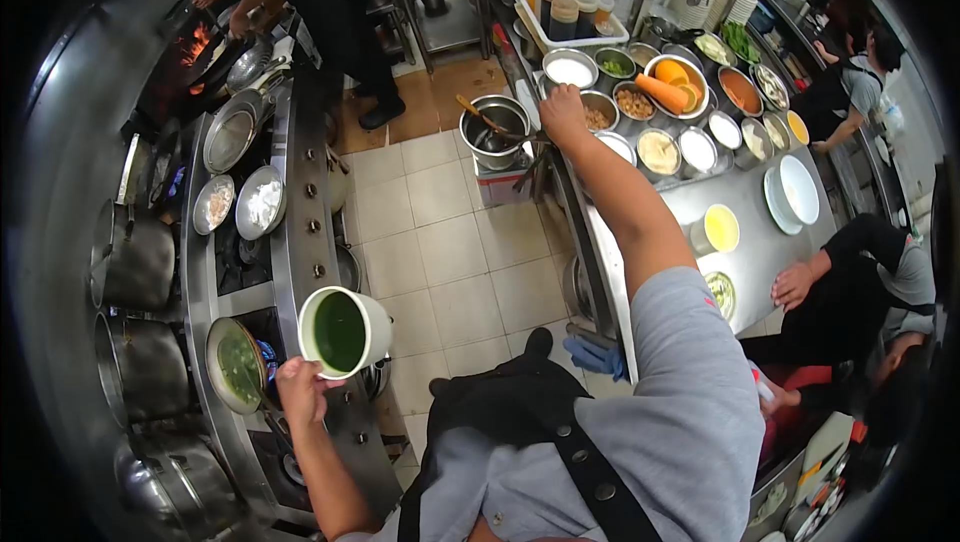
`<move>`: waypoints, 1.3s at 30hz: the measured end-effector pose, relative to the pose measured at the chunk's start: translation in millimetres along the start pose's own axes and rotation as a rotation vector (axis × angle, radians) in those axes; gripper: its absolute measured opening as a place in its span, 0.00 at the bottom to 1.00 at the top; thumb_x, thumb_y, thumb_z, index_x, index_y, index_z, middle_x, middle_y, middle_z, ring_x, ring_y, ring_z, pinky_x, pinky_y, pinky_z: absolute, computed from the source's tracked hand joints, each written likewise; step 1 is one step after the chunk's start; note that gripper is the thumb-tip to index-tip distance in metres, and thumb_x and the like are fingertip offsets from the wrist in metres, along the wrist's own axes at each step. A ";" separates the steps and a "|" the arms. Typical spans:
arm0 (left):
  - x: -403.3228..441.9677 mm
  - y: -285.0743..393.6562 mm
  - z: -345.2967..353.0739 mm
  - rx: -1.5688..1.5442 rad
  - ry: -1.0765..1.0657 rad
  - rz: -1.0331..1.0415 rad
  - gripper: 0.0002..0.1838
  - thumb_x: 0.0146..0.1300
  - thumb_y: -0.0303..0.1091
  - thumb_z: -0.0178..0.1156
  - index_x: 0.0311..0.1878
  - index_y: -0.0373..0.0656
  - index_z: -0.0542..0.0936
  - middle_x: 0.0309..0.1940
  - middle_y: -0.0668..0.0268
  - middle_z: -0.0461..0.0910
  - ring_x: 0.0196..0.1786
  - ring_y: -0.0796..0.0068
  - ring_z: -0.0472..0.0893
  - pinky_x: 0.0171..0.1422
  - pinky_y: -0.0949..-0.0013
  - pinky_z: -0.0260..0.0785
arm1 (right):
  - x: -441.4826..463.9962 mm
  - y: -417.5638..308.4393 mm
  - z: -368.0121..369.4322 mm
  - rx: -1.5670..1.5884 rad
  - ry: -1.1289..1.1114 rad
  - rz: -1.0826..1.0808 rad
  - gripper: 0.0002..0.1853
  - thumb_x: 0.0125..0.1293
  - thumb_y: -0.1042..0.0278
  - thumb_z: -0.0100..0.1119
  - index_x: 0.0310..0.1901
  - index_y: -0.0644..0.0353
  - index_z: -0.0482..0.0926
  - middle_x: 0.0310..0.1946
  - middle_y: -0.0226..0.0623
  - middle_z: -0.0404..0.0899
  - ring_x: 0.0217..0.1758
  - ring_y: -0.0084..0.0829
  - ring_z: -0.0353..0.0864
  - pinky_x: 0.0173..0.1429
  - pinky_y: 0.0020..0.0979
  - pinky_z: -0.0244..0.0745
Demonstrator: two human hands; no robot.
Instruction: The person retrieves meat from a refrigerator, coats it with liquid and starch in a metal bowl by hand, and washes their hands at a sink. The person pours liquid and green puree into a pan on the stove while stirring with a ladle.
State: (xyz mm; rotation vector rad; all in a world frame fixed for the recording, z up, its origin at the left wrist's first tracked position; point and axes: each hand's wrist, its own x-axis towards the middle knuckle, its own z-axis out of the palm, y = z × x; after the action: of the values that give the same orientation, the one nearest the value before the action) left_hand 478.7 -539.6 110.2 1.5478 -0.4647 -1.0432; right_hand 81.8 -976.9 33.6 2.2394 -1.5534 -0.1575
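My left hand (303, 390) grips the rim of a white tub (378, 332) that holds dark green liquid, tilted a little, beside the stove's front edge. Just left of it, a pan (240, 367) with green soup sits over a blue flame. My right arm stretches to the counter, where my right hand (565, 114) is closed at the near edge of a bowl of white powder (570, 70); what its fingers hold, if anything, is hidden. Close by are a bowl of brown pieces (598, 112) and a metal pot (492, 132) with a wooden-handled ladle.
Two plates (261, 204) and strainers (232, 137) rest on the stove. Large pots (140, 262) line the left wall. One person works by flames (195, 44) at upper left; other people are at the right. A blue cloth (596, 354) hangs from the counter.
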 end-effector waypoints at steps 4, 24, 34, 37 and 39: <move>10.2 -8.0 61.2 -0.001 -0.041 -0.023 0.04 0.51 0.19 0.51 0.26 0.29 0.74 0.26 0.52 0.80 0.22 0.64 0.82 0.24 0.64 0.81 | 27.2 -2.6 36.2 -0.264 -0.140 -0.129 0.13 0.62 0.62 0.50 0.39 0.51 0.85 0.42 0.31 0.82 0.50 0.32 0.73 0.48 0.39 0.59; 128.3 -3.0 114.1 0.328 -0.235 0.041 0.09 0.52 0.19 0.52 0.17 0.36 0.71 0.18 0.61 0.76 0.18 0.75 0.77 0.23 0.72 0.76 | 45.7 -5.3 22.3 -0.034 0.193 -0.242 0.06 0.57 0.65 0.54 0.31 0.54 0.81 0.27 0.30 0.80 0.34 0.30 0.80 0.34 0.31 0.71; 136.7 -10.1 167.2 0.480 -0.310 0.076 0.09 0.54 0.26 0.56 0.22 0.30 0.75 0.17 0.61 0.77 0.20 0.73 0.80 0.23 0.72 0.73 | -32.8 32.2 -194.4 0.692 0.845 0.187 0.04 0.56 0.74 0.58 0.33 0.61 0.75 0.26 0.40 0.80 0.27 0.35 0.82 0.31 0.31 0.75; 138.7 -19.0 186.1 0.265 -0.325 0.012 0.10 0.54 0.24 0.55 0.18 0.34 0.71 0.18 0.58 0.77 0.20 0.69 0.81 0.24 0.71 0.76 | -76.6 30.2 -225.5 1.623 0.715 0.248 0.04 0.63 0.76 0.55 0.38 0.66 0.74 0.29 0.36 0.80 0.29 0.23 0.82 0.32 0.20 0.74; 136.9 -17.6 197.9 0.218 -0.326 -0.002 0.10 0.54 0.24 0.55 0.18 0.35 0.70 0.18 0.58 0.77 0.20 0.68 0.81 0.24 0.71 0.77 | -102.5 21.0 -227.4 1.762 0.593 0.208 0.05 0.66 0.77 0.52 0.40 0.69 0.71 0.30 0.37 0.80 0.30 0.22 0.81 0.35 0.18 0.76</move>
State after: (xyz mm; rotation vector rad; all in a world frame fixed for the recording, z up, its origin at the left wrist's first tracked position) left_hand 385.2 -755.0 54.5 1.5714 -0.8246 -1.2880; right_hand 97.6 -828.8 234.7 2.4312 -1.6034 2.4965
